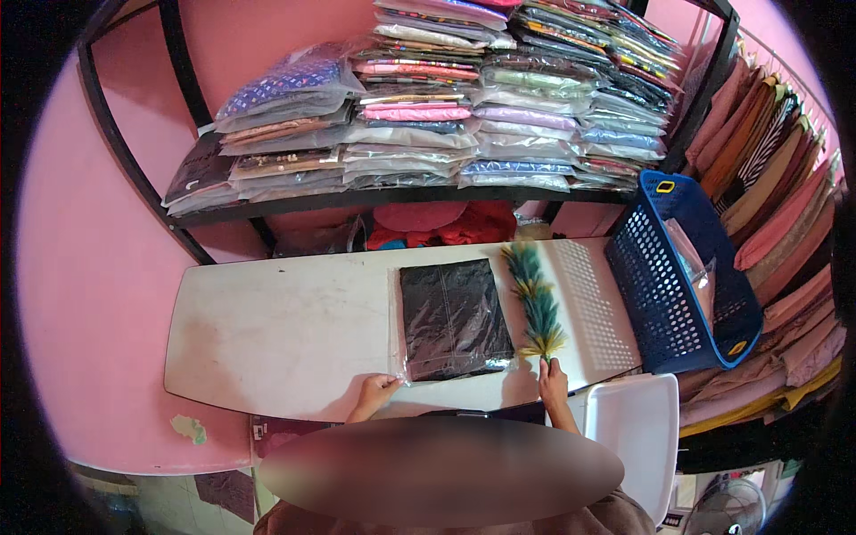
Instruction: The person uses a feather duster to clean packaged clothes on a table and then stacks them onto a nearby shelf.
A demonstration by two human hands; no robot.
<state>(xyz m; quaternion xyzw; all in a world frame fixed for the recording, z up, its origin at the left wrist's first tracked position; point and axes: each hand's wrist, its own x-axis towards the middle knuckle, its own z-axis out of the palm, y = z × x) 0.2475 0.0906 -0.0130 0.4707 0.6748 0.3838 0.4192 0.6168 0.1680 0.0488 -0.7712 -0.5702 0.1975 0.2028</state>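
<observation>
A folded dark garment in a clear plastic bag (455, 321) lies flat on the white tabletop (281, 328). My left hand (374, 396) pinches the bag's lower left corner between thumb and fingers. To the right of the bag, my right hand (553, 384) grips the short end of a feather duster (537, 301) with green and yellow feathers. The duster points away from me, beside the bag and apart from it. Most of its handle is hidden in my fist.
Above the table's far side, a black metal rack (401, 202) bears stacks of bagged folded clothes (414, 114). A blue perforated basket (669, 294) holding a few bagged items stands at the right. Nearer me is a white plastic tray (632, 441). Garments hang (762, 167) along the right wall.
</observation>
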